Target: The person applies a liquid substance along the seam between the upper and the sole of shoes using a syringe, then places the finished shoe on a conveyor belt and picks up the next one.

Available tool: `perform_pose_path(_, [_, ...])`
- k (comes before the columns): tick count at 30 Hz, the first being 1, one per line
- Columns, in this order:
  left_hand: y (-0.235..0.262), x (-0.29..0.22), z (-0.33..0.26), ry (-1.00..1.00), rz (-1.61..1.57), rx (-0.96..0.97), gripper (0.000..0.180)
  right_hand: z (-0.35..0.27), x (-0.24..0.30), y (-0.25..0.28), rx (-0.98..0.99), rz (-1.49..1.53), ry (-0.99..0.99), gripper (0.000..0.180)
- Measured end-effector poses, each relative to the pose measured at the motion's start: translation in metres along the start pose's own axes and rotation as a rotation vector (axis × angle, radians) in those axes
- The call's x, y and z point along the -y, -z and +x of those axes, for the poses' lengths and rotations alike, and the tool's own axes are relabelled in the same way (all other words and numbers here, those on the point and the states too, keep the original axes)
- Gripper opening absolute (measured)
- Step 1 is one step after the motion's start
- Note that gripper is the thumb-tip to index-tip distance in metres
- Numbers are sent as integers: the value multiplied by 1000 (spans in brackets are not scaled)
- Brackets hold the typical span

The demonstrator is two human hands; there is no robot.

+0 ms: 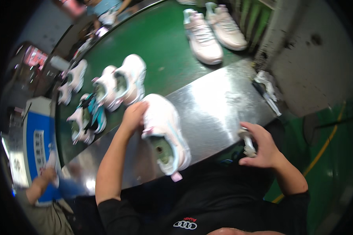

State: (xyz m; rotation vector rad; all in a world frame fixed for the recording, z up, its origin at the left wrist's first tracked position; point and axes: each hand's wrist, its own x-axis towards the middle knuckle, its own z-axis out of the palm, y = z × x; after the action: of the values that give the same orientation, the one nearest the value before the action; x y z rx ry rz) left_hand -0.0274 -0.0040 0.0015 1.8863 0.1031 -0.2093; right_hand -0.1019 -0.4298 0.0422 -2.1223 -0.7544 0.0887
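On a polished steel worktop point(219, 105), set against a green conveyor belt point(161, 43): one white sneaker point(165, 131), lying with its opening up and heel toward the person, a pink tag at the heel. Left hand point(134, 115): fingers closed over the sneaker's toe end, holding it against the steel. Right hand point(262, 145): curled around a small whitish tool point(247, 141), at the worktop's near edge, well apart from the sneaker. Belt: two white sneakers point(121, 84) just beyond the left hand; smaller white and teal shoes point(86, 117) to their left; a pale pink pair point(213, 29) farther along. Worktop's right corner: crumpled rags point(267, 88). Right of bench: green floor point(329, 164) with yellow line, grey wall. Lower left: another person's hand point(47, 174) by a blue-and-white box point(39, 145).
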Motion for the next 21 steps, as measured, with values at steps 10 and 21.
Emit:
perform_pose_path(10, [-65, -91, -50, -334, -791, 111, 54, -13, 8, 8, -7, 820, -62, 111])
perform_pose_path(21, [-83, -61, -71, -425, -877, 137, 67, 69, 78, -1, 266, 1455, 300, 91])
